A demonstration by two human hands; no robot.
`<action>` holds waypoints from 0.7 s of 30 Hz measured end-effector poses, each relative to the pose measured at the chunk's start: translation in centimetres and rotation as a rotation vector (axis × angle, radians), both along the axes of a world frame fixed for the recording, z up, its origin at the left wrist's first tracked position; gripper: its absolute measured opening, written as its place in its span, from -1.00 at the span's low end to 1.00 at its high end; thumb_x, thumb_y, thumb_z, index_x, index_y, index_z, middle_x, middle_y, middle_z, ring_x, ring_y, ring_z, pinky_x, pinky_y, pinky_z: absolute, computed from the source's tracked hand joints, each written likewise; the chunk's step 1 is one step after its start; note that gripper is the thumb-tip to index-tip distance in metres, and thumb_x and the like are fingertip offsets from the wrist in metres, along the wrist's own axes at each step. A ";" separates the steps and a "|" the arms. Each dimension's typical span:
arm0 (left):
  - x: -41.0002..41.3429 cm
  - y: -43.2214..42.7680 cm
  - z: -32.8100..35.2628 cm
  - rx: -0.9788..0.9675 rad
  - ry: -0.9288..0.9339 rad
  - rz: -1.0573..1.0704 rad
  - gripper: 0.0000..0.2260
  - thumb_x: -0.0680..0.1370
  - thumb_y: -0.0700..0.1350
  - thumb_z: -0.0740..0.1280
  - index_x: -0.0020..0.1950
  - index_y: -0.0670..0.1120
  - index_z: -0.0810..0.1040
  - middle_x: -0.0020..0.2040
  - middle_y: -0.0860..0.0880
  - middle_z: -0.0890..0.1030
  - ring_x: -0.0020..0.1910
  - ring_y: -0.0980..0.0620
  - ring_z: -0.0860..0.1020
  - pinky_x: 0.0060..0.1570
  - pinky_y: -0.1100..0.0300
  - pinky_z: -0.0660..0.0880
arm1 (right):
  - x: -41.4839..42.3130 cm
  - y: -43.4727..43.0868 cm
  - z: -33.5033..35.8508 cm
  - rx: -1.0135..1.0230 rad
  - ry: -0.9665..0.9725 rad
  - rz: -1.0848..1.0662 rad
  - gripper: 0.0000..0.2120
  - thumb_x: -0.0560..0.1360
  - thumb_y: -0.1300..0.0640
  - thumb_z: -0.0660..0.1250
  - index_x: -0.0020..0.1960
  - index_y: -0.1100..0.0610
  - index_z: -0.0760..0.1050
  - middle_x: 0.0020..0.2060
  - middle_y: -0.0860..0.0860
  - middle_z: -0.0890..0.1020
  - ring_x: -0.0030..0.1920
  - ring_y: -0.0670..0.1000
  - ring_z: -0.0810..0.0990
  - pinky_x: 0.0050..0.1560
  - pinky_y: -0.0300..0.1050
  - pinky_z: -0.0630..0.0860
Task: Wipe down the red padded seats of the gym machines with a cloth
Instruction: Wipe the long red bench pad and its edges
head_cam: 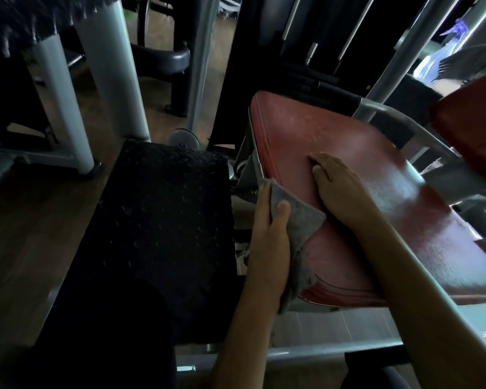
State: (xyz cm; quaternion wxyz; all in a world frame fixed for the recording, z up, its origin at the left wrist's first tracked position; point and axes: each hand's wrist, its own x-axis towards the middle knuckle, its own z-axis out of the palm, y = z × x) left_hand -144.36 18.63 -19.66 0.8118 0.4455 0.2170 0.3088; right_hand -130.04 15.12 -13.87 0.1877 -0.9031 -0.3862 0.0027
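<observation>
Red padded seat [348,130] fills the centre to 4 o'clock of the view, tilted, with a glossy sheen on its right half and scuffed stitching along the left and near edges.

Left hand [270,234] is at the seat's left edge, roughly 6 o'clock from frame centre. Its thumb is clamped over a grey cloth [300,220]; the other fingers are hidden behind the cloth and seat edge, so it reads as a grip. The cloth is draped over the seat's near-left edge, one corner lying on the red top, the frayed rest hanging beside the wrist.

Right hand [337,189] lies flat on the seat top at 1 o'clock from the left hand, fingers straight and together, palm down, holding nothing. It is just beside the cloth corner; I can't tell if it touches it.

Second red pad [472,130] is at 3 o'clock, apart from the seat. Black diamond-plate footplate [163,220] is at 9 o'clock, just beside the seat. Grey frame tubes [110,66] are at 11 o'clock. Wood floor [17,234] is at the far left.
</observation>
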 end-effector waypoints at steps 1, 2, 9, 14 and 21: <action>0.0 -0.1 -0.2 0.005 -0.009 -0.003 -0.45 0.58 0.15 0.19 0.58 0.21 0.20 0.53 0.04 0.34 0.44 0.04 0.40 0.43 0.00 0.39 | 0.1 0.0 0.0 0.002 0.000 0.002 -0.58 0.69 -0.01 0.01 0.53 -0.02 0.26 0.53 -0.03 0.29 0.51 0.01 0.24 0.52 0.10 0.17; 0.6 0.4 -0.3 0.025 0.003 0.005 -0.43 0.56 0.15 0.19 0.58 0.19 0.21 0.53 0.03 0.35 0.44 0.03 0.41 0.44 -0.01 0.38 | 0.0 0.0 0.0 0.004 0.001 0.008 -0.58 0.70 -0.01 0.01 0.53 -0.01 0.26 0.53 -0.02 0.29 0.51 0.01 0.25 0.52 0.10 0.17; 2.9 3.4 -0.4 -0.002 0.076 0.018 -0.52 0.65 0.09 0.20 0.58 0.13 0.25 0.48 -0.01 0.41 0.36 0.02 0.48 0.33 0.10 0.45 | -0.3 -0.3 -0.2 -0.003 -0.009 0.025 -0.54 0.69 -0.09 -0.01 0.55 0.00 0.22 0.55 -0.02 0.25 0.53 0.00 0.21 0.53 0.08 0.14; -1.1 -1.8 0.1 -0.049 0.051 0.051 -0.56 0.67 0.04 0.18 0.56 0.23 0.23 0.49 0.12 0.38 0.40 0.15 0.43 0.38 0.14 0.43 | -0.4 0.0 -0.1 -0.022 -0.018 0.000 -0.54 0.69 -0.11 -0.02 0.55 -0.03 0.22 0.55 -0.04 0.24 0.53 0.02 0.22 0.52 0.12 0.16; -1.3 -1.8 -0.9 0.032 0.004 -0.003 -0.40 0.54 0.21 0.19 0.58 0.24 0.15 0.56 0.16 0.27 0.51 0.14 0.30 0.50 0.02 0.28 | -0.5 0.2 0.0 -0.046 -0.055 -0.025 -0.53 0.68 -0.16 -0.02 0.53 -0.04 0.26 0.53 -0.02 0.29 0.50 0.06 0.27 0.50 0.18 0.18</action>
